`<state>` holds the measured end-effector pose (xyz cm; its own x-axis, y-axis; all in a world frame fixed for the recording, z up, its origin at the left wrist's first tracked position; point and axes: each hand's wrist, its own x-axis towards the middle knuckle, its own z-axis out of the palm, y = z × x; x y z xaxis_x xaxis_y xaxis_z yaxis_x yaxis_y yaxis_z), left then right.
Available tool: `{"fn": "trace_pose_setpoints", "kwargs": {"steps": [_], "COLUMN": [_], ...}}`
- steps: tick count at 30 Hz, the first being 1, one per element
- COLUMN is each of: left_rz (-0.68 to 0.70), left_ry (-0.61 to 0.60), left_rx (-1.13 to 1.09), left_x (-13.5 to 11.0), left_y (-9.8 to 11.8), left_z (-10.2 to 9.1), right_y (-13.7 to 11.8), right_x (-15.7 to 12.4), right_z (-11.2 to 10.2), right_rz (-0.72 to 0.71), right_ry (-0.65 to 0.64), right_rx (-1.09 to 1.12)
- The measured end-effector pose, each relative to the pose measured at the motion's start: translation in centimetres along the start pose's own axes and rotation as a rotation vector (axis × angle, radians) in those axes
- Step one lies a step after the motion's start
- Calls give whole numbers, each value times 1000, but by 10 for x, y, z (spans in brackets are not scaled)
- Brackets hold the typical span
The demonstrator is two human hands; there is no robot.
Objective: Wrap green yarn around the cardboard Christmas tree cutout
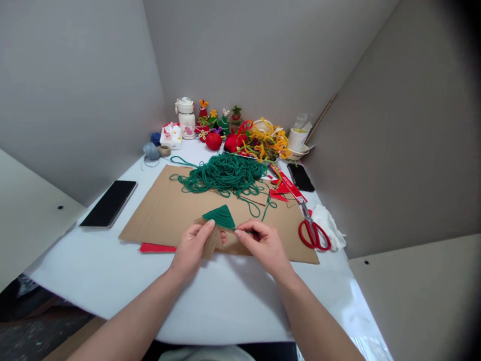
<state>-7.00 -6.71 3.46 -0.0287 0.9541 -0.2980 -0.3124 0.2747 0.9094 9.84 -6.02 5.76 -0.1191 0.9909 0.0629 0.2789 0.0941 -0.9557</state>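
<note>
My left hand (193, 245) grips a piece of brown cardboard (212, 243), its thumb pressed on the front. Rows of green yarn (221, 217) cover the upper part of that piece in a triangle. At the triangle's right corner, my right hand (263, 243) pinches the green yarn between thumb and fingertips. Both hands are above the front part of a large cardboard sheet (150, 215). Behind them lies a loose heap of green yarn (225, 173), with a few loops trailing toward the right.
Red-handled scissors (314, 235) rest on the sheet's right edge beside crumpled white tissue (328, 225). Phones lie at the left (109, 204) and right (301, 177). Along the back stand a white bottle (187, 120), small yarn-covered trees (223, 124), yellow yarn (268, 143) and a cup (297, 139).
</note>
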Motion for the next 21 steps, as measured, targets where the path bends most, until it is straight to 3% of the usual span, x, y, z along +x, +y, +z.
{"fn": "trace_pose_setpoints", "kwargs": {"steps": [11,16,21], "left_rz": [-33,-99,-225], "left_ry": [-51,-150,-342], "left_rx": [-10,-116,-151], "left_x": [-2,-1,-2], "left_y": [4,3,5], "left_z": [1,-2,-3], "right_y": [5,13,15], "right_x": [1,4,5], "right_z": [-9,-13,-14], "right_rz": [25,103,198], "right_ry": [-9,-184,-417], "right_rx": [40,216,416]}}
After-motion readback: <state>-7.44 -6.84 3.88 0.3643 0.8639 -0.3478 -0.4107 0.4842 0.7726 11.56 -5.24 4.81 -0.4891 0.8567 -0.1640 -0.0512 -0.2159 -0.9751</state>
